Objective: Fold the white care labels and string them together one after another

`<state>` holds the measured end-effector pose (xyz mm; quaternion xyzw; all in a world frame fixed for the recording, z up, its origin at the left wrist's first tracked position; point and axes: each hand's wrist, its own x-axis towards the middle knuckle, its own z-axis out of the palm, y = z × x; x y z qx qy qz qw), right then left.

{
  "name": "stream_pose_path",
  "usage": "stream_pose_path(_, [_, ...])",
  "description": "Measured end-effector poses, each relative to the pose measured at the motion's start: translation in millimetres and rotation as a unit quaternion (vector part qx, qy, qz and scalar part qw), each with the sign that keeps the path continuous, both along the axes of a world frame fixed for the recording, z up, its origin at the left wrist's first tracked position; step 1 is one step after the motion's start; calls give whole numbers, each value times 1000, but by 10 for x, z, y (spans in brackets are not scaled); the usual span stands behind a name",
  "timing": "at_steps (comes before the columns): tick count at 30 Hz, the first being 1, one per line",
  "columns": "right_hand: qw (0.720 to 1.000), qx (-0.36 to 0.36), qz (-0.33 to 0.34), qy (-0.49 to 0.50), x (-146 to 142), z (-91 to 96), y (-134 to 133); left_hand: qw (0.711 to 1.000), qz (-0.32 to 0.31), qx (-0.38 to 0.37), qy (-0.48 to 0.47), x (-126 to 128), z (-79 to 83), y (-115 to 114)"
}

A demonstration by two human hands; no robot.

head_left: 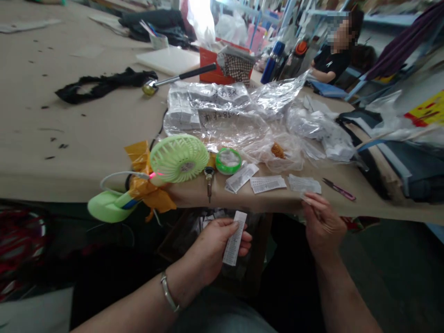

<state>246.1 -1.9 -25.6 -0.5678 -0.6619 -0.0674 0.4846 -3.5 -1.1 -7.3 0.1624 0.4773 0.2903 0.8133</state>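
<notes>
Paper strip (pixel 232 249), within left fingers (pixel 246 245): is showing white, dark-printed. Fan (pixel 180 159), beyond them, leftward: is showing pale green.

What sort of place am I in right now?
Probably a garment workshop, though I can't be certain: a black fabric scrap lies on the broad work table, stacks of printed slips sit near its edge, and blue shelving stands behind.
</notes>
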Motion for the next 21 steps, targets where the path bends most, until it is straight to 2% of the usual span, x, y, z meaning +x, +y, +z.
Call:
stream_pose_path(2, [997,18,58,39,-304,26,-99,1000,4,4,-15,-5,-12,-14])
stream_pose_path(3, [992,6,120,45,-473,34,-147,1000,6,6,-29,-8,-22,-20])
stream_pose_path(5, [966,-44,253,4,-798,31,-226,997,27,20,-70,-17,-43,-32])
stream_pose_path(7, [949,-52,309,-36,-1046,-3,-265,993,68,33,-96,-32,-58,-40])
stream_pose_path(10, [945,-46,315,-69,-1210,-88,-261,989,103,30,-99,-63,-65,-43])
stream_pose_path(14, [941,-50,321,-97,-1187,-163,-224,987,127,23,-93,-95,-71,-41])
stream_pose_path(21, [934,-67,327,-129,-1185,-85,-218,986,123,35,-108,-114,-91,-53])
